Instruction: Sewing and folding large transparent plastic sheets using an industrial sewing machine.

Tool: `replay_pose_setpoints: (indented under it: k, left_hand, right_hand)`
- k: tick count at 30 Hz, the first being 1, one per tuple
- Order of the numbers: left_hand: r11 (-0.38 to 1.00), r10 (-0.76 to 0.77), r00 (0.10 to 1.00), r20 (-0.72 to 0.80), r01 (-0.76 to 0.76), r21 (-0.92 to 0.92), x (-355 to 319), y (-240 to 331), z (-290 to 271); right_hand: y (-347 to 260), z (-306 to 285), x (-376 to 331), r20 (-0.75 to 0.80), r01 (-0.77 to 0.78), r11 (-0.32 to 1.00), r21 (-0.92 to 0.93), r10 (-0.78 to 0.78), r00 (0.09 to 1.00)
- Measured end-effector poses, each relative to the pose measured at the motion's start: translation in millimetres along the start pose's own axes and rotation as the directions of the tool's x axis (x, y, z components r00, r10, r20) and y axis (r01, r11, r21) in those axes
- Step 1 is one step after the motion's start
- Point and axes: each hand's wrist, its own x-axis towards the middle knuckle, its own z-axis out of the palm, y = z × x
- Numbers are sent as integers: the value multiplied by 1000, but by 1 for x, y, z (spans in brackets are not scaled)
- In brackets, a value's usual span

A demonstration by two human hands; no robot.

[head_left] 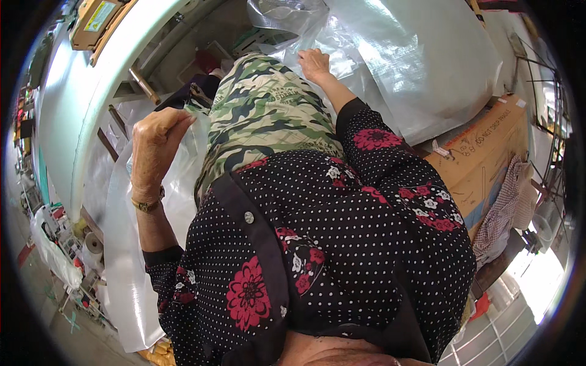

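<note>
A see-through plastic sheet [198, 131] hangs at my left side, beside my lap. My left hand [155, 143] is closed, its thumb and fingers pinching the edge of this sheet. Farther ahead and to the right, my right hand [314, 64] has its fingers curled together on shiny see-through sheeting [342, 52]. A fold of sheeting partly hides what the right fingertips grip. Camouflage-patterned fabric [268, 110] covers my lap between the two hands. A large sheet of translucent plastic [427, 67] spreads over the right side, past my right forearm.
A white tabletop [70, 116] runs along the left, with a brown box [94, 24] at its far end. On the right stands a cardboard carton [482, 155], with a checked cloth [497, 210] hanging by it. Wooden bars [145, 85] stick out under the table edge.
</note>
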Motion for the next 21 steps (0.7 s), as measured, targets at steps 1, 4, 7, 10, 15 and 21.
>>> replay_pose_setpoints:
  k: [1,4,7,10,15,21]
  left_hand:
    - [1000,0,1000,1,0,0,1,0,-1]
    - [1000,2,1000,-30,-2,8,0,1,-5]
    - [997,-38,999,-36,35,-73,-7,2,-15]
    - [972,-15,997,-79,-4,-235,-16,-1,-20]
    - [845,-168,941,-292,-15,-534,-25,1,-27]
    - [794,-194,977,-92,101,-599,-3,13,-9]
  right_hand:
    - [8,0,0,1,0,1000,1,0,1000]
    - [30,-22,-5,-290,269,885,380,-162,943]
    - [13,-74,-26,-397,431,615,661,-200,896]
    - [-22,-163,-58,-203,285,363,887,-246,948]
    - [-84,-261,-101,-503,574,54,817,-420,755]
    - [-149,-305,-135,-828,809,-274,521,-392,401]
